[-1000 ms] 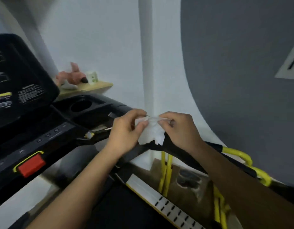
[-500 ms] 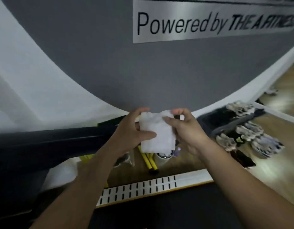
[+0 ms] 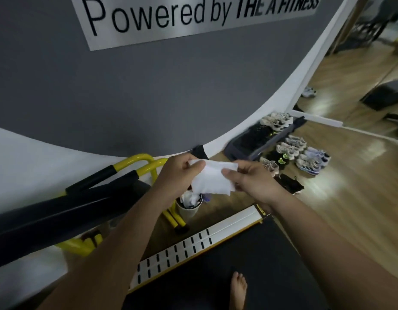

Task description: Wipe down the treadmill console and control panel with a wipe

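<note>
A white wipe (image 3: 210,179) is stretched between both hands in the middle of the view. My left hand (image 3: 176,175) pinches its upper left corner. My right hand (image 3: 252,182) pinches its right edge with thumb and fingers. Both hands hover above the right side of the treadmill, over the floor beside it. The treadmill's black handrail (image 3: 59,214) runs across the lower left. The black belt (image 3: 238,276) and the white slotted side rail (image 3: 193,240) lie below the hands. The console and control panel are out of view.
A small bin (image 3: 189,205) with crumpled white wipes stands on the wooden floor under the hands. Yellow and black bars (image 3: 135,166) lean by the grey wall. Several pairs of shoes (image 3: 301,153) and a dark mat lie at the right. My bare foot (image 3: 238,289) rests on the belt.
The view has swung right, from the console to the wall and floor beside the treadmill. Both hands kept hold of the wipe and pulled it flatter and wider.
</note>
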### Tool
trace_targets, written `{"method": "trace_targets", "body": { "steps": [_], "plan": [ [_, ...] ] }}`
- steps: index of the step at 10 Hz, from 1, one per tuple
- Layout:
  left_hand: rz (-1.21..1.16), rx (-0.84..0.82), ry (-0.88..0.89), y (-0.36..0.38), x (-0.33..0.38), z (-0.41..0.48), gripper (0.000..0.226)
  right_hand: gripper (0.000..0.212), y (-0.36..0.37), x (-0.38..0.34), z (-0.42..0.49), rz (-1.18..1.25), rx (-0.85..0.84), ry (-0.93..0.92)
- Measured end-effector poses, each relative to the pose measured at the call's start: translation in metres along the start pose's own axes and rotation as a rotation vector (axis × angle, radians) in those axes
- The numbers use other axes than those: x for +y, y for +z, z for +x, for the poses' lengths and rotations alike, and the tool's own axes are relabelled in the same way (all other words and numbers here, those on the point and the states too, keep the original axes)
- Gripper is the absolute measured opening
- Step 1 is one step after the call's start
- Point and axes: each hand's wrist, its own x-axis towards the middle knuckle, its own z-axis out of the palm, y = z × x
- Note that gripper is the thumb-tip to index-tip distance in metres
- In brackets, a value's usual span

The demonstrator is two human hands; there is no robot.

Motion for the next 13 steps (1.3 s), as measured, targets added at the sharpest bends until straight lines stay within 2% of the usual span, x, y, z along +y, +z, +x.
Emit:
{"method": "trace_targets", "body": {
  "steps": [1, 2, 3, 4, 5, 6, 7, 9, 10, 11, 12, 13],
  "plan": [
    [-0.127, 0.069, -0.131, 0.035, -0.009, 0.035, 0.008, 0.021, -0.029, 0.023, 0.041, 0.038, 0.010, 0.040],
    [-0.222, 0.199, -0.267, 0.069, -0.018, 0.070, 0.024, 0.022, -0.058, 0.048, 0.090, 0.096, 0.017, 0.091],
    [-0.224, 0.272, -0.368, 0.102, -0.026, 0.095, 0.023, 0.008, -0.072, 0.078, 0.130, 0.097, -0.072, 0.141],
    [-0.214, 0.304, -0.464, 0.134, -0.044, 0.115, 0.016, 0.012, -0.078, 0.108, 0.163, 0.041, -0.144, 0.205],
    [-0.174, 0.304, -0.568, 0.157, -0.076, 0.130, 0.013, 0.006, -0.074, 0.145, 0.190, 0.066, -0.169, 0.301],
    [-0.172, 0.255, -0.652, 0.177, -0.120, 0.143, 0.008, 0.004, -0.058, 0.194, 0.215, 0.039, -0.215, 0.422],
    [-0.156, 0.207, -0.680, 0.191, -0.184, 0.175, 0.009, 0.005, -0.035, 0.249, 0.260, -0.021, -0.263, 0.486],
    [-0.117, 0.128, -0.777, 0.226, -0.366, 0.256, 0.013, 0.006, 0.031, 0.387, 0.376, -0.117, -0.262, 0.570],
    [-0.107, 0.171, -0.797, 0.236, -0.452, 0.308, 0.013, 0.006, 0.076, 0.449, 0.438, -0.168, -0.265, 0.559],
    [-0.329, 0.207, -0.874, 0.240, -0.547, 0.370, 0.025, 0.013, 0.132, 0.521, 0.516, -0.095, -0.275, 0.565],
    [-0.476, 0.190, -1.160, 0.237, -0.634, 0.404, 0.062, 0.018, 0.173, 0.583, 0.572, -0.026, -0.281, 0.783],
    [-0.571, 0.242, -1.278, 0.236, -0.685, 0.406, 0.080, 0.044, 0.195, 0.622, 0.586, 0.079, -0.183, 0.909]
  ]
}}
